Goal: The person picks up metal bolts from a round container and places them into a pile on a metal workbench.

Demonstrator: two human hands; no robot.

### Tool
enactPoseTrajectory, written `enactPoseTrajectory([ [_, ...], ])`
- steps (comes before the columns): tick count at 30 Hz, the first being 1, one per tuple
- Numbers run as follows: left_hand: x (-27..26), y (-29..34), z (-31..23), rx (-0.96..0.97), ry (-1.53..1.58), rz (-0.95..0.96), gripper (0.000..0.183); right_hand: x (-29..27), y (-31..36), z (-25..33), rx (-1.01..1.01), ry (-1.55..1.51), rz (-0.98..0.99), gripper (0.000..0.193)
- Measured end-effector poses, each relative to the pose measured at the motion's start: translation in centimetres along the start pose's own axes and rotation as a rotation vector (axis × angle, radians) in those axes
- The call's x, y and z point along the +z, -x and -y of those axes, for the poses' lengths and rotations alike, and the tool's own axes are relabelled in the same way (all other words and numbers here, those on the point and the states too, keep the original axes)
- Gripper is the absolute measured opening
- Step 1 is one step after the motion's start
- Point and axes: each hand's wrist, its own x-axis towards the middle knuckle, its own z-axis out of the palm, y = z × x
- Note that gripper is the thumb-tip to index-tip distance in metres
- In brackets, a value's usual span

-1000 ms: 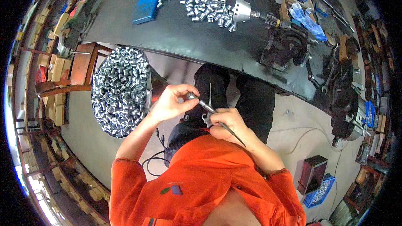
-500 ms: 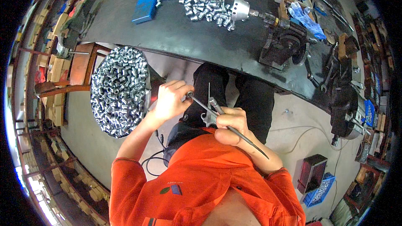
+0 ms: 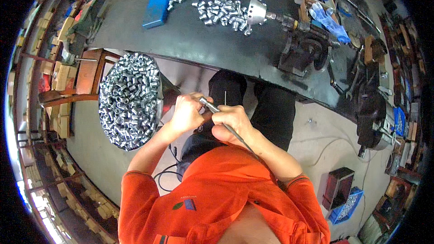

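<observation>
My left hand is closed, its fingertips pinching a small silvery metal fitting that they largely hide. My right hand is closed around a short metal pin with a cylindrical end, which meets the fitting at my left fingertips. How far it sits inside cannot be seen. The same hand also keeps a thin dark rod, whose tapering end points down and right toward my forearm. Left of my hands, a large round container's heap of similar silvery fittings stands piled high.
The dark workbench runs across ahead of me, with loose fittings, a blue box and a geared machine with a metal chuck. Blue gloves lie further right. A wooden chair stands left; a blue crate sits on the floor.
The rod's end has come away from the fitting in my left hand. My right hand has moved up and left, bringing the pin's cylindrical end to the fitting instead.
</observation>
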Motion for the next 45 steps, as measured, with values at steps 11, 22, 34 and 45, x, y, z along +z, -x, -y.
enactPoseTrajectory([
  [11, -1.5, -0.1, 1.6, -0.290, 0.072, -0.083, 0.014, -1.7, 1.6, 3.0, -0.129, 0.025, -0.101, 0.030],
  [22, -0.7, -0.4, 0.6, 0.030, -0.018, -0.083, 0.024, -0.7, 0.8, 1.5, -0.018, -0.027, -0.094, 0.027],
  [34, -1.6, -6.1, 3.3, -0.334, -0.059, -0.016, 0.017, -3.5, 2.9, 0.9, 0.090, -0.102, -0.327, 0.013],
  [45, 0.0, -22.6, 7.7, -0.355, 0.718, -0.198, 0.041, -2.6, 3.8, 1.0, 0.133, -0.002, -0.282, 0.022],
])
